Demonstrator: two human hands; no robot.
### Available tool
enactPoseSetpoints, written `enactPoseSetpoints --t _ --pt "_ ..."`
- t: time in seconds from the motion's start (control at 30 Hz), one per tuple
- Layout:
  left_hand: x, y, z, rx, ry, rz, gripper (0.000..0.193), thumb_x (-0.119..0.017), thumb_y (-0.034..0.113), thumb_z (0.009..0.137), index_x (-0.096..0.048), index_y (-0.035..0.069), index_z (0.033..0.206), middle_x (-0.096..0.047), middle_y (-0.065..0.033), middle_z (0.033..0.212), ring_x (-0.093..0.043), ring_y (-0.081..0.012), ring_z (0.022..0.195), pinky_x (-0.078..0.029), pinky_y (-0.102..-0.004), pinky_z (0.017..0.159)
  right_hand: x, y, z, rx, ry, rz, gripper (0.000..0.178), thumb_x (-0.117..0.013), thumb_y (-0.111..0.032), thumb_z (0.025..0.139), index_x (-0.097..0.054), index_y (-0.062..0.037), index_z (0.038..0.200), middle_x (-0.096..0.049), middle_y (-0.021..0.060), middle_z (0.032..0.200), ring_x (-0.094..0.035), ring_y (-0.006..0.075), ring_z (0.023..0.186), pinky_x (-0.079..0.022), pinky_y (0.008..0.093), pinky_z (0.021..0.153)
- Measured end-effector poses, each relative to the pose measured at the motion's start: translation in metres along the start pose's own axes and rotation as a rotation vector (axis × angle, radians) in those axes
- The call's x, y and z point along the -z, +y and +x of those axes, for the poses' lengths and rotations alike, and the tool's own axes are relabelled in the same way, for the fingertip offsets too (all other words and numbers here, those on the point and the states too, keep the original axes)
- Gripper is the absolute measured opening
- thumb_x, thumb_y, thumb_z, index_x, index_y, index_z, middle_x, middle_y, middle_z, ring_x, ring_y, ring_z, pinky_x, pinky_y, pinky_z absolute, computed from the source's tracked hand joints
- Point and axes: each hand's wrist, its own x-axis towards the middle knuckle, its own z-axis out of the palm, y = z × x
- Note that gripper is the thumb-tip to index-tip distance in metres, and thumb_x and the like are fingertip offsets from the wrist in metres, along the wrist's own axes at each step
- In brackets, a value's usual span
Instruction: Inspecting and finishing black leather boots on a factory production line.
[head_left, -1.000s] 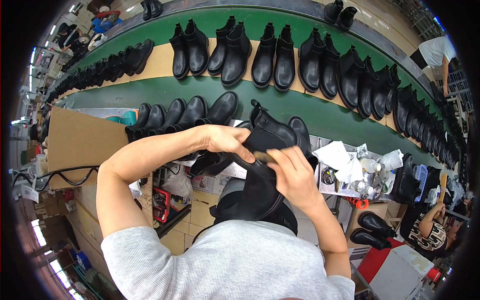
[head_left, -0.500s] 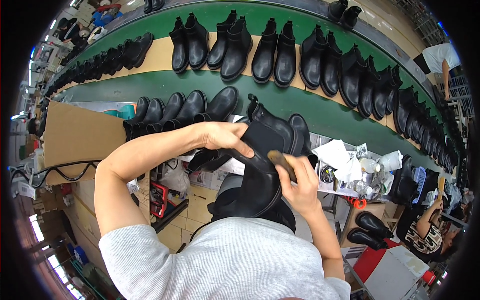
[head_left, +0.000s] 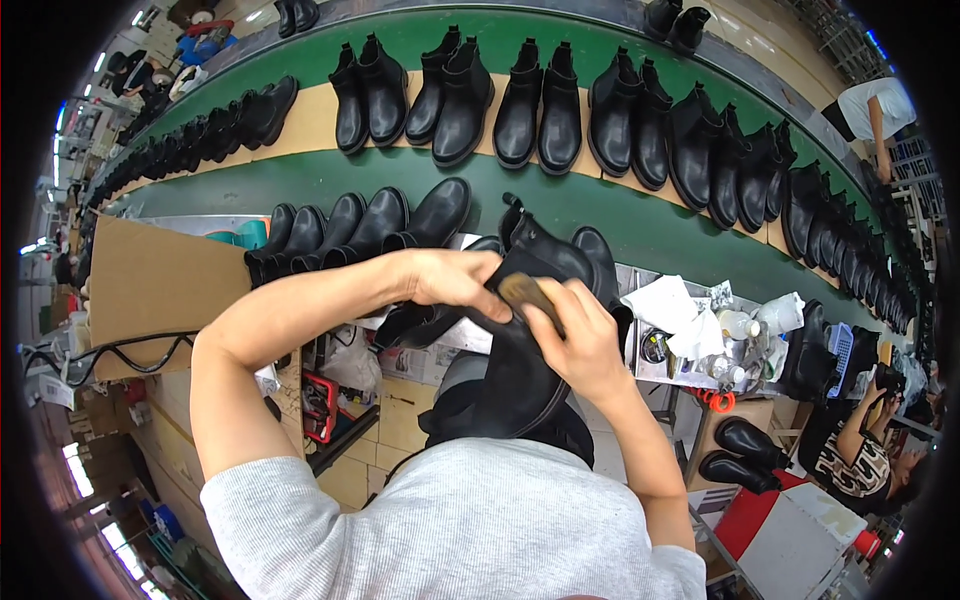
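A black ankle boot (head_left: 527, 365) is held in front of my body, its pull-tab end away from me and its toe toward my lap. My left hand (head_left: 452, 279) grips it from the left, with the thumb along its side. Closed in my right hand (head_left: 583, 335) is a small brown brush (head_left: 521, 291). The brush's tan end lies against or just above the boot's upper, close to my left thumb; contact cannot be made out. Other black boots (head_left: 597, 262) stand just behind the held one.
Rows of black boots (head_left: 460, 100) stand on cardboard along the green conveyor (head_left: 330, 172). Bottles (head_left: 738, 325) and white paper (head_left: 667, 302) lie on the bench at right. A cardboard sheet (head_left: 165, 290) rises at left. A person (head_left: 850, 450) works at far right.
My right hand and the brush have moved left across the boot, toward my left thumb. My left hand keeps its grip. The view has shifted slightly.
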Motion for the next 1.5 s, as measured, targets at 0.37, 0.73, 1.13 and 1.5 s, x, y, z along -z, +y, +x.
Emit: enactPoseSetpoints --t 0.37,0.73,1.13,1.5 --pt "-0.003 0.004 0.000 0.025 -0.015 -0.039 0.023 -0.064 0.004 0.080 -0.058 -0.003 0.102 -0.063 -0.0031 0.096 -0.056 -0.0088 0.085 -0.045 -0.0238 0.078 -0.001 0.005 -0.019 -0.179 0.062 -0.007 0.039 -0.058 -0.003 0.080 -0.053 -0.0029 0.119 -0.059 0.0121 0.077 -0.059 0.0285 0.064 -0.047 0.0334 0.057" --pt "-0.010 0.001 -0.005 0.035 0.043 -0.083 0.019 -0.065 0.003 0.079 -0.060 -0.002 0.096 -0.063 -0.0007 0.091 -0.055 -0.0062 0.081 -0.045 -0.0224 0.074 -0.008 -0.002 -0.016 -0.295 0.133 -0.241 0.027 -0.055 -0.013 0.084 -0.053 0.0007 0.107 -0.064 0.0153 0.074 -0.064 0.0270 0.061 -0.050 0.0350 0.055" --pt "0.001 -0.006 -0.003 0.053 0.071 -0.028 0.022 -0.066 0.002 0.078 -0.060 -0.001 0.099 -0.064 -0.0008 0.094 -0.056 -0.0068 0.084 -0.045 -0.0236 0.076 -0.021 0.006 -0.007 -0.377 0.192 -0.256 0.022 -0.050 -0.014 0.088 -0.051 -0.0018 0.106 -0.061 0.0146 0.065 -0.060 0.0303 0.051 -0.046 0.0384 0.047" --pt "0.010 -0.002 -0.017 0.042 0.094 0.047 0.041 -0.067 0.004 0.077 -0.055 0.001 0.115 -0.058 -0.0010 0.107 -0.052 -0.0107 0.096 -0.042 -0.0270 0.087 -0.033 -0.007 -0.022 -0.411 0.216 -0.208 0.023 -0.051 -0.018 0.087 -0.052 -0.0038 0.106 -0.060 0.0144 0.061 -0.061 0.0290 0.052 -0.047 0.0384 0.048"
